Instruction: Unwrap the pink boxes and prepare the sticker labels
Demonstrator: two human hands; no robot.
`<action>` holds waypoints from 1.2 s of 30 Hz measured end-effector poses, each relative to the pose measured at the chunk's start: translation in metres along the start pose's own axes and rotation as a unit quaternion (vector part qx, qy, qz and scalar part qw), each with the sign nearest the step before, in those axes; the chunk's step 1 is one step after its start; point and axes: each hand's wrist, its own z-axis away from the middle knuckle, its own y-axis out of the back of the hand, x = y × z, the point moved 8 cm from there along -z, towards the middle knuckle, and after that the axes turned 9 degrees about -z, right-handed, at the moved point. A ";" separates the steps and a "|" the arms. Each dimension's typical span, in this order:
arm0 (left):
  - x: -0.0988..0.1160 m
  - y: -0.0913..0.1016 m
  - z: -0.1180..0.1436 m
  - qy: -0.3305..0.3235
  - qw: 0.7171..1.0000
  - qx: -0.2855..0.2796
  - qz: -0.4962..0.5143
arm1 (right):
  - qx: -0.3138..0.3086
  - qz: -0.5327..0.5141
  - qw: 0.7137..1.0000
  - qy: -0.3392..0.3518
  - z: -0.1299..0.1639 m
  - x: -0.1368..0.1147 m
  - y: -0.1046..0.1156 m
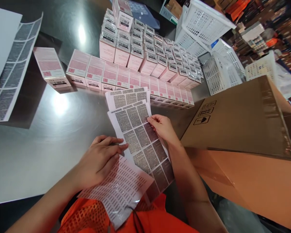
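My right hand (162, 127) pinches the right edge of a sheet of dark printed labels (142, 136) between thumb and fingers. My left hand (103, 158) lies with its fingers stretched out, the fingertips touching that sheet's left edge. Under the left palm is a sheet of small striped labels (126, 184), hanging over the table's near edge towards my lap. More label sheets (126, 98) stick out beyond the top of the pinched one. A row of pink and white boxes (111, 75) lies just past the sheets, and one more box (50, 66) stands apart at its left end.
Behind the row stand several rows of wrapped pink boxes (135, 55), with one box (123, 17) on top. Another label sheet (16, 64) lies at far left, partly under white paper (2, 38). A large cardboard carton (235, 119) borders my right arm. White plastic baskets (206, 22) stand behind.
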 end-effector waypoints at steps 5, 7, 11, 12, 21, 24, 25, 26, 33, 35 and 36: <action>0.001 0.001 0.000 0.000 1.000 0.004 -0.003 | 0.005 0.030 0.999 0.009 -0.003 -0.001 0.002; 0.001 0.001 0.000 0.003 1.000 0.004 -0.003 | 0.011 0.037 0.999 0.010 -0.003 -0.001 0.002; 0.001 0.000 0.000 -0.002 1.000 0.004 -0.003 | 0.031 0.061 0.997 0.019 0.000 -0.005 0.002; 0.001 0.000 0.000 -0.004 1.000 0.002 -0.003 | 0.038 0.067 0.997 0.025 0.001 -0.007 0.002; 0.000 -0.001 0.000 -0.002 1.000 -0.007 -0.014 | 0.162 0.100 0.979 0.066 0.001 -0.007 0.014; 0.002 0.000 0.000 0.001 1.000 -0.007 -0.017 | 0.149 0.066 0.984 0.073 0.012 -0.004 0.022; 0.003 0.001 0.000 0.001 1.000 -0.006 -0.017 | 0.149 0.068 0.984 0.077 0.020 -0.003 0.027; 0.003 0.001 0.000 0.002 1.000 -0.005 -0.015 | 0.146 0.075 0.983 0.078 0.029 -0.003 0.031; 0.006 0.000 0.001 -0.009 1.000 -0.011 -0.013 | 0.022 0.039 0.998 -0.052 0.053 0.024 0.034; 0.007 0.000 0.001 -0.007 1.000 -0.013 -0.018 | 0.011 -0.006 0.998 -0.066 0.050 0.025 0.038; 0.008 0.000 0.002 -0.003 1.000 -0.012 -0.018 | 0.019 -0.006 0.998 -0.062 0.049 0.023 0.044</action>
